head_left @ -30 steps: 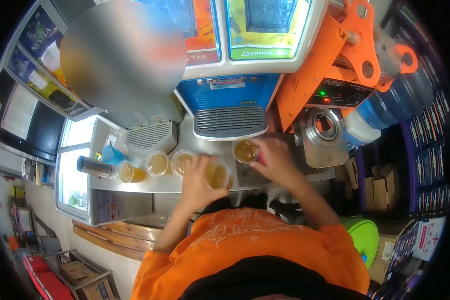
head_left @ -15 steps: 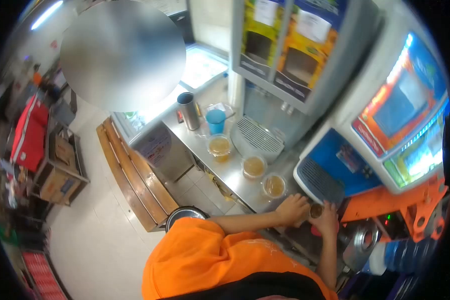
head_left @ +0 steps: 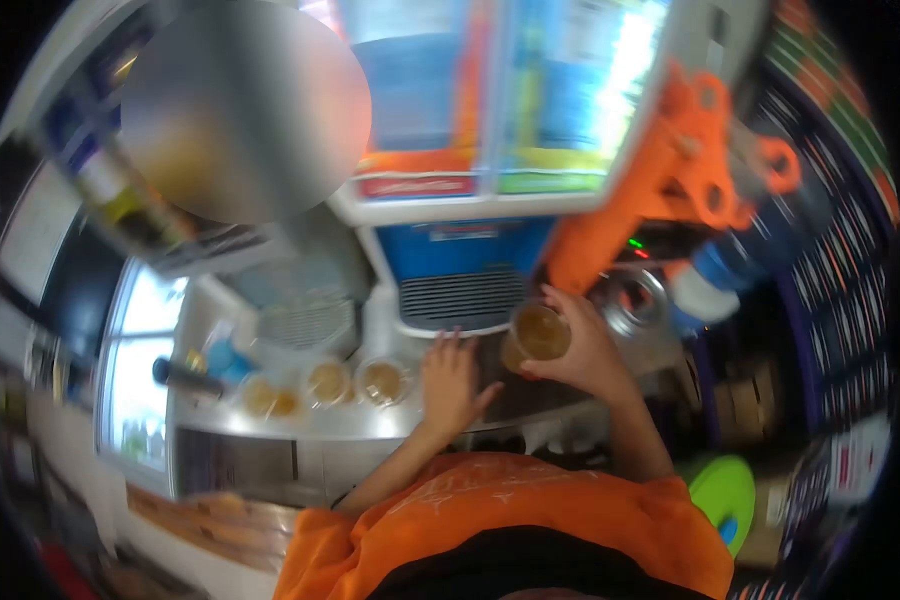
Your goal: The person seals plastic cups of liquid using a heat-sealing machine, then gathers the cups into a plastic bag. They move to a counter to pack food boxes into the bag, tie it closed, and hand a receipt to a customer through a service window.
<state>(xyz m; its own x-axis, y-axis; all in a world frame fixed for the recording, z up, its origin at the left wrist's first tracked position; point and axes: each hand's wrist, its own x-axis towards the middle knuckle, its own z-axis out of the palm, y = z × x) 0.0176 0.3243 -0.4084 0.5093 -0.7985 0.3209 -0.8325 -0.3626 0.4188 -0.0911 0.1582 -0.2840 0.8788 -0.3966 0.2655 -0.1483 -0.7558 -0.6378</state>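
Note:
My right hand (head_left: 582, 345) is wrapped round a clear cup of brown drink (head_left: 541, 332), above the dark mat at the counter's right part. My left hand (head_left: 450, 385) has its fingers spread, palm down, in front of the dispenser's black drip tray (head_left: 460, 298), and holds nothing. Just left of it stands a lidded cup (head_left: 382, 381), with another lidded cup (head_left: 327, 381) beside that one. A third cup (head_left: 260, 396) is farther left, blurred by motion. A blue cup (head_left: 228, 361) and a dark tumbler (head_left: 188, 379) are at the counter's left end.
The drink dispenser (head_left: 460, 245) rises behind my hands. To its right are an orange metal piece (head_left: 610, 215), a metal can (head_left: 634, 302) and a large water bottle (head_left: 715, 280). A wooden bench (head_left: 210, 520) is low at left, a bright green round object (head_left: 725, 500) low at right.
My view has swung to the right. My hands have moved apart: the right one now holds the brown drink's cup, raised, and the left one is spread away from it.

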